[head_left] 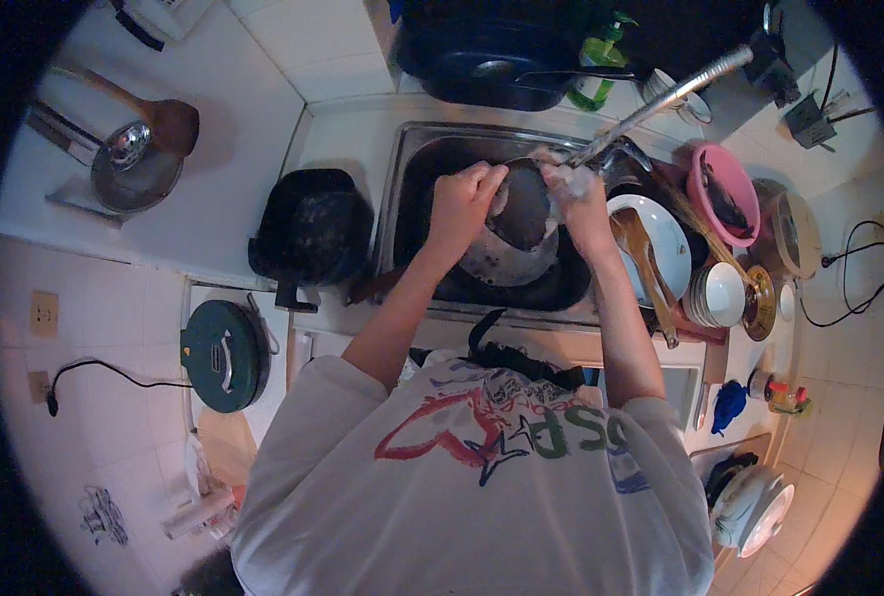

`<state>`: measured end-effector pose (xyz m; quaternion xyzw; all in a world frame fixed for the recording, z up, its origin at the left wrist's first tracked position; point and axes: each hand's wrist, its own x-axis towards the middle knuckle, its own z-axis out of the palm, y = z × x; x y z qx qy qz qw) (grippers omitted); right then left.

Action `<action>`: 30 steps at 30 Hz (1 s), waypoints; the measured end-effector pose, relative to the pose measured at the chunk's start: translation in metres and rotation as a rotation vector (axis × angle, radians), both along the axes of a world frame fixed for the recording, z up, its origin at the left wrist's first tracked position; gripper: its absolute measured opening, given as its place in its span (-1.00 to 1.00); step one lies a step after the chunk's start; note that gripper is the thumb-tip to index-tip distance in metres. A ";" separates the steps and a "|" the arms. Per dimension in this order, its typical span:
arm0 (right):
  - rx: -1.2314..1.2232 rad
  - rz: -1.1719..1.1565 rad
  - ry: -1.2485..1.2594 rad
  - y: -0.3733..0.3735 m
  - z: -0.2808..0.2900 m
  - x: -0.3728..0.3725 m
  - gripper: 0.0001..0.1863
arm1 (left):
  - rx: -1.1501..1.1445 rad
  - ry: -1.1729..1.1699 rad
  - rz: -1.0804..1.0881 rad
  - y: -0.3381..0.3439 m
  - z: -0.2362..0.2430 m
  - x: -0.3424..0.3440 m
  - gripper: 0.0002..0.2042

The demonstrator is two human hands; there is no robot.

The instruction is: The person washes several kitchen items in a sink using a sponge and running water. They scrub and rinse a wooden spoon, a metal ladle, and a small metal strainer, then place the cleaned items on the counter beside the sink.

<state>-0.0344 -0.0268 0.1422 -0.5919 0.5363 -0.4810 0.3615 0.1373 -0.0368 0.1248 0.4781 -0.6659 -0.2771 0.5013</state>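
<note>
Over the sink, both of my hands grip a dark, rounded, dish-like piece, held tilted; its exact kind is unclear. My left hand pinches its left rim. My right hand is closed at the right rim, covered in white foam; whether a sponge is in it cannot be made out. Sudsy water lies below in the basin. A metal faucet spout slants in just above the right hand.
Left of the sink stands a black square pan. Crowded at right are a white plate, wooden utensils, stacked bowls and a pink basin. Behind sit a dark tub and a green soap bottle.
</note>
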 end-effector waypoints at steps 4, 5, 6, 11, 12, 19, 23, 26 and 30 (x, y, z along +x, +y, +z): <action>0.009 -0.015 -0.702 -0.004 -0.016 0.018 -0.88 | -0.046 0.072 0.149 0.004 0.002 -0.016 -0.68; 0.060 -0.047 -0.767 -0.004 -0.021 0.023 -0.88 | -0.036 0.075 0.157 0.004 0.003 -0.017 -0.68; 0.105 -0.042 -0.833 -0.004 -0.025 0.027 -0.87 | -0.026 0.079 0.164 0.004 0.005 -0.016 -0.67; 0.252 0.000 -0.782 0.003 -0.026 0.039 -0.76 | -0.105 -0.059 0.285 0.003 0.014 -0.006 -0.71; 0.356 0.004 -0.765 0.004 -0.022 0.039 -0.69 | -0.079 -0.066 0.294 0.003 0.014 -0.005 -0.71; 0.477 0.075 -0.139 -0.001 0.001 0.019 -0.57 | -0.032 -0.054 0.301 -0.010 0.016 0.005 -0.70; 0.058 0.070 -0.022 -0.011 -0.007 0.014 -0.54 | 0.037 0.024 0.285 -0.013 0.015 0.004 -0.70; 0.043 0.031 -0.509 -0.014 -0.019 0.024 -0.73 | 0.089 0.118 0.362 -0.013 0.007 -0.008 -0.70; -0.289 0.034 -0.381 -0.001 -0.032 0.051 -0.78 | 0.066 0.417 0.506 -0.016 -0.009 -0.027 -0.74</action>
